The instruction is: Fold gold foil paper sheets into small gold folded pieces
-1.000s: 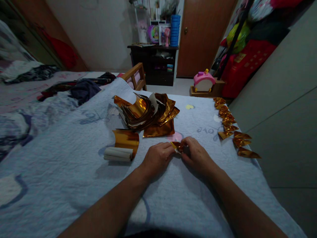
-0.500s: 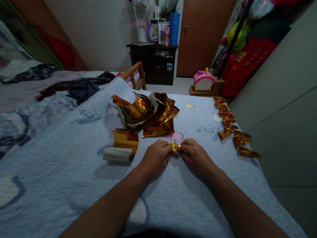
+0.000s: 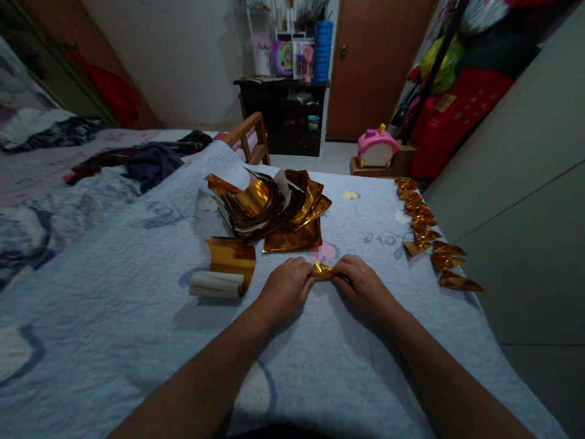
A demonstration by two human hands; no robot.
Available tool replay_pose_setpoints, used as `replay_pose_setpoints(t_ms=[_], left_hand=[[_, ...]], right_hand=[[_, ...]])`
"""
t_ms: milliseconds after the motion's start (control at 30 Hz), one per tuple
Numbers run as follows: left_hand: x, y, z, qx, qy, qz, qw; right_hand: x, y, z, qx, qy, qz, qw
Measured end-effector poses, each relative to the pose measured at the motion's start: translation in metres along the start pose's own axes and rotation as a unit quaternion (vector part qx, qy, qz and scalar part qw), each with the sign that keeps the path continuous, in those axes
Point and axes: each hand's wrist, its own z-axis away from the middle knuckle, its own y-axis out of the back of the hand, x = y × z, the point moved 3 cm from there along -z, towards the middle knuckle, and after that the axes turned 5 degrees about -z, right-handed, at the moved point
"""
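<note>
A small folded piece of gold foil paper (image 3: 322, 270) is pinched at both ends, low over the bed. My left hand (image 3: 287, 285) has thumb and fingers closed on its left end. On its right end the fingers of my right hand (image 3: 360, 281) are closed. Beyond my hands lies a fanned pile of gold foil sheets (image 3: 256, 198), some showing pale backs. Left of my left hand rests a curled bundle of foil sheets (image 3: 231, 259) with a rolled pale edge. Several folded gold foil pieces (image 3: 420, 213) form a row along the bed's right edge.
A light blue bedspread (image 3: 137, 341) with printed hearts lies under everything. Rumpled clothes (image 3: 153, 164) are at the left. Past the bed's far edge stand a dark cabinet (image 3: 283, 122), a pink toy case (image 3: 377, 149) and a wooden door (image 3: 375, 73). A pale panel (image 3: 525, 244) borders the right side.
The gold foil paper between my fingers has changed shape: its front edge now shows as a flatter gold band, where a pale point stuck out before. My hands have barely shifted.
</note>
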Motion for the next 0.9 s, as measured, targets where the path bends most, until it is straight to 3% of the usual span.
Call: replay_pose_setpoints(t_ms=[300,667,900], left_hand=[[-0.0019,0.0021,-0.0007,-0.007,0.027,-0.011,1.000],[0.0003,0.0027,-0.0022,-0.023,0.028,-0.029,0.999],[-0.0004,0.0016,-0.0019,-0.027,0.027,-0.030,0.999]], right_hand=[[0.0056,0.0024,-0.0036,0.005,-0.041,-0.027,0.999],[0.0032,0.0040,-0.0069,0.009,-0.009,-0.025,1.000],[0.0037,0.0033,-0.0045,0.007,-0.025,-0.028,0.999]])
